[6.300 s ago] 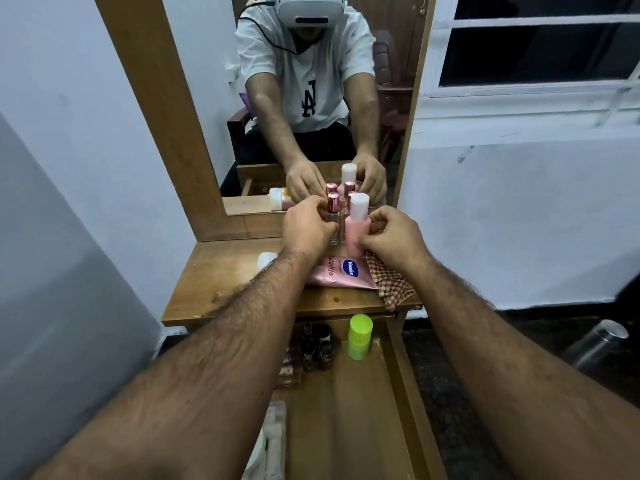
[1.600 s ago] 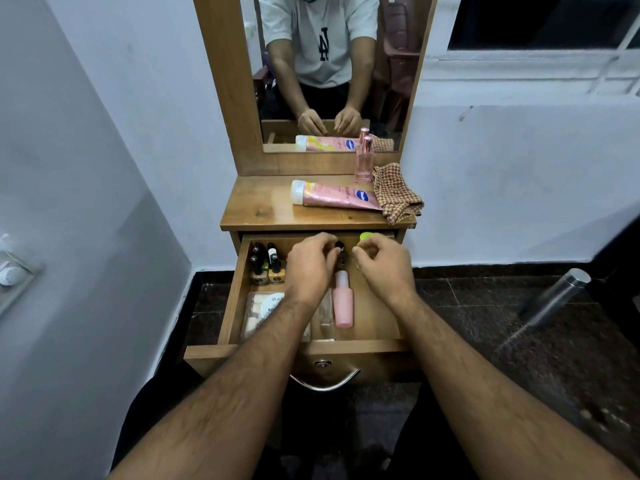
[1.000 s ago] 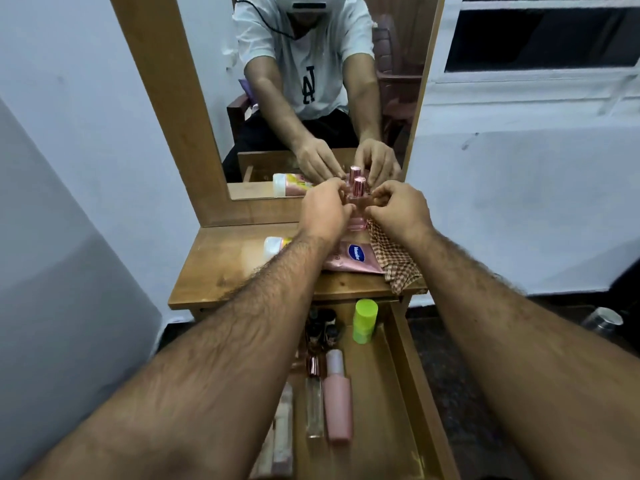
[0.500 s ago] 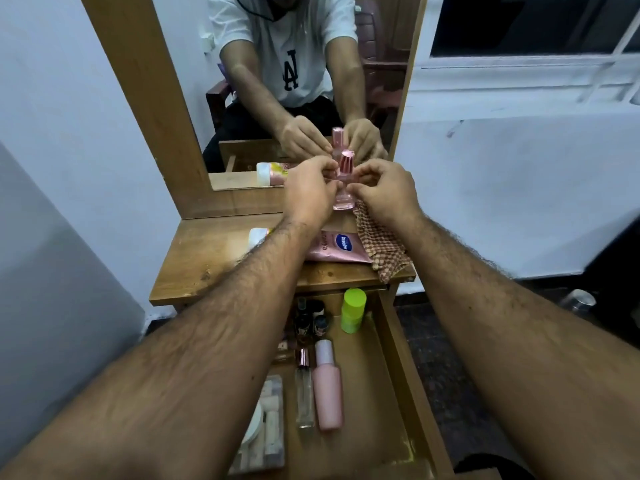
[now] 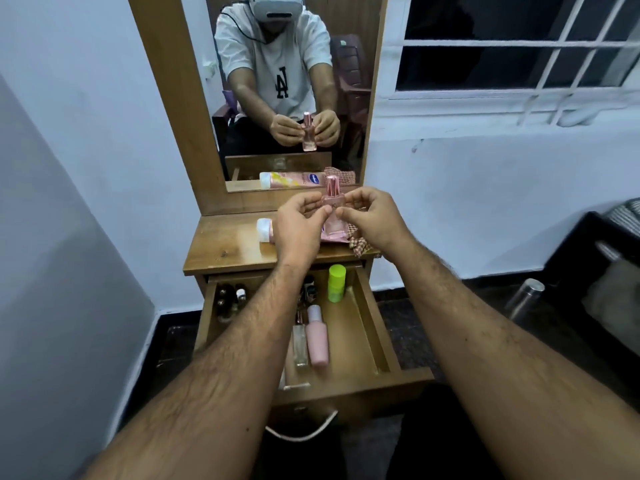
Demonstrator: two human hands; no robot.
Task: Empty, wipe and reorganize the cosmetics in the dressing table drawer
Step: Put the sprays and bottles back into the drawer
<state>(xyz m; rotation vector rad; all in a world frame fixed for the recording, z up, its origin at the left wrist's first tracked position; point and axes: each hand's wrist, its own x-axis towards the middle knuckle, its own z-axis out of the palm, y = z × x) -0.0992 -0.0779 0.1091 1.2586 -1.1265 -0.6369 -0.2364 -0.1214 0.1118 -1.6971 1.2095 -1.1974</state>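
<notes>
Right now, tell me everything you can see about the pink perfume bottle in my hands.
The pink perfume bottle is small and see-through, glass by its look, with a shiny rose-metallic cap on top. It is upright, lifted above the dressing table top, in front of the mirror. The left hand and right hand pinch it from either side at its shoulder. The cap is on.

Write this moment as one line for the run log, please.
both hands: hold pink perfume bottle above tabletop | drawer: open, partly refilled
</notes>
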